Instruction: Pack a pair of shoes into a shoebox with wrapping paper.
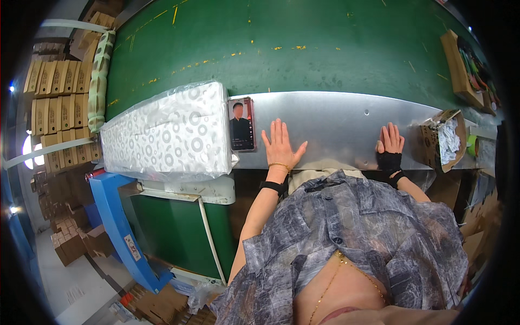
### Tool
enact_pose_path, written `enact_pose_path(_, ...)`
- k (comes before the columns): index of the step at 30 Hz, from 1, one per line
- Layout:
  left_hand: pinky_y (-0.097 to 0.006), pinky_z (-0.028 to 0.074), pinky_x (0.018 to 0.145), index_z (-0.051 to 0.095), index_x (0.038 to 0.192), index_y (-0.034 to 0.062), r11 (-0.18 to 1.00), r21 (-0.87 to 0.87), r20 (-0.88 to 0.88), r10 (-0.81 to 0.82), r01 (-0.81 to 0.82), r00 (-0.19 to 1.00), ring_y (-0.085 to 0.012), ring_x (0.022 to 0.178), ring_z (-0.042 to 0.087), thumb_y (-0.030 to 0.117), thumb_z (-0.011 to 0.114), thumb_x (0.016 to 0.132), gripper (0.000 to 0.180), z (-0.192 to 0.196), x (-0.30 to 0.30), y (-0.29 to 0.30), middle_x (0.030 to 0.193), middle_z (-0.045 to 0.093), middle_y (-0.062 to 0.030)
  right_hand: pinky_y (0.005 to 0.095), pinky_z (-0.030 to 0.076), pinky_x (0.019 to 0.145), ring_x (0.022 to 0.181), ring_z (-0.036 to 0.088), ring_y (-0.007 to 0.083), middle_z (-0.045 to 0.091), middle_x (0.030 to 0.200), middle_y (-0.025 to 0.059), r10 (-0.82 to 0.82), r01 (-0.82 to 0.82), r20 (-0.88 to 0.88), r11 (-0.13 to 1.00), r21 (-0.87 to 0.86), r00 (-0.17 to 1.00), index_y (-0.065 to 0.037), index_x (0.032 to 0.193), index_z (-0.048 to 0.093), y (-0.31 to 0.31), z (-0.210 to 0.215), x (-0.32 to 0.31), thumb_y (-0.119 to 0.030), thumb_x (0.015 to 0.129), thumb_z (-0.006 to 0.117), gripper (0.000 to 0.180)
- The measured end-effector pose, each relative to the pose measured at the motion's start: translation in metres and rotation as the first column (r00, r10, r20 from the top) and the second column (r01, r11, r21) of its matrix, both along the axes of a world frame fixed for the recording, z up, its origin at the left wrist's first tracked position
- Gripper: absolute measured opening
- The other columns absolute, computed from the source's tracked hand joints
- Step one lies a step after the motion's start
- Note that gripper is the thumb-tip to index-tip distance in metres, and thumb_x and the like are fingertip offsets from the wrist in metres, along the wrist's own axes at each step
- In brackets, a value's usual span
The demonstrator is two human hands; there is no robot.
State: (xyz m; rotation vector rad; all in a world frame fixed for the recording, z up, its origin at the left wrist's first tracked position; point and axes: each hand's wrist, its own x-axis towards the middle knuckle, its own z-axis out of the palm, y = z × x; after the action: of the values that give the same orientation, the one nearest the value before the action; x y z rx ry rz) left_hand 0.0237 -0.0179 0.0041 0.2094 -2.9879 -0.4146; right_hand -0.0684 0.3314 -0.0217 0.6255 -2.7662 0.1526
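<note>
While both forearms reach up from the lower edge, the left hand (280, 145) lies flat and wide open, fingers spread, on the bare metal table (336, 122), holding nothing. The right hand (390, 146), in a black fingerless wrap, also rests palm down and open, well apart from it. Just left of the left hand a phone (241, 124) lies with its screen lit, and beyond it a plastic-wrapped patterned bundle (168, 132). Right of the right hand stands an open cardboard box (445, 138). Farther off runs the green conveyor belt (281, 43).

Both hands rest flat on the metal ledge (341, 122): left hand (281, 146) beside the phone (241, 124), right hand (390, 146) near the box (433, 135); the wrapped pack (168, 132) lies left of the phone.
</note>
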Motion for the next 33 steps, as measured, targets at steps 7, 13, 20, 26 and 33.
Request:
enact_pose_path(7, -0.055, 0.009, 0.102, 0.034, 0.126, -0.0082, 1.0, -0.008, -0.001, -0.007, 0.007, 1.0, -0.0318, 0.13, 0.02, 0.053, 0.054, 0.074, 0.083, -0.0027, 0.0008, -0.0014, 0.137, 0.027, -0.0216, 0.0434, 0.029, 0.094, 0.123, 0.035, 0.0286, 0.039, 0.132, 0.0132, -0.001, 0.0, 0.025, 1.0, 0.008, 1.0, -0.009, 0.119, 0.048, -0.0013, 0.0032, -0.0008, -0.015, 0.078, 0.046, 0.042)
enact_pose_path(13, -0.056, 0.008, 0.102, 0.033, 0.126, -0.0086, 1.0, -0.002, 0.014, -0.017, 0.017, 1.0, -0.0324, 0.131, 0.019, 0.053, 0.053, 0.074, 0.084, -0.0046, 0.0004, -0.0014, 0.138, 0.026, -0.0219, 0.0431, 0.028, 0.094, 0.122, 0.035, 0.0286, 0.039, 0.132, 0.013, 0.004, -0.004, 0.042, 1.0, 0.0, 0.999, -0.008, 0.12, 0.047, -0.0006, 0.0052, -0.0011, -0.014, 0.075, 0.047, 0.045)
enact_pose_path(20, -0.056, 0.008, 0.102, 0.033, 0.127, -0.0086, 1.0, 0.006, 0.019, -0.015, 0.015, 1.0, -0.0322, 0.131, 0.019, 0.053, 0.053, 0.074, 0.084, -0.0027, 0.0004, -0.0017, 0.138, 0.025, -0.022, 0.0438, 0.028, 0.094, 0.123, 0.035, 0.0286, 0.039, 0.132, 0.0127, 0.008, -0.007, 0.01, 1.0, -0.008, 1.0, -0.008, 0.119, 0.047, 0.0011, -0.001, -0.0025, -0.014, 0.074, 0.047, 0.045)
enact_pose_path(26, -0.056, 0.008, 0.102, 0.032, 0.127, -0.0086, 1.0, 0.004, 0.022, -0.018, 0.018, 1.0, -0.0321, 0.131, 0.019, 0.054, 0.053, 0.074, 0.084, -0.0024, -0.0001, -0.0015, 0.138, 0.025, -0.0225, 0.0438, 0.028, 0.094, 0.123, 0.035, 0.0286, 0.039, 0.132, 0.0121, 0.012, -0.012, -0.009, 1.0, -0.004, 1.0, -0.009, 0.119, 0.047, 0.0016, -0.0005, -0.0025, -0.015, 0.074, 0.048, 0.045)
enact_pose_path(33, -0.056, 0.007, 0.102, 0.032, 0.127, -0.0087, 1.0, 0.008, 0.03, -0.017, 0.017, 0.999, -0.0315, 0.131, 0.017, 0.054, 0.053, 0.074, 0.084, -0.0027, 0.0003, -0.0016, 0.139, 0.024, -0.0219, 0.044, 0.028, 0.095, 0.123, 0.034, 0.0285, 0.038, 0.133, 0.0116, 0.008, -0.008, 0.017, 1.0, -0.004, 1.0, -0.01, 0.12, 0.046, -0.0003, 0.0036, -0.0014, -0.015, 0.075, 0.048, 0.045)
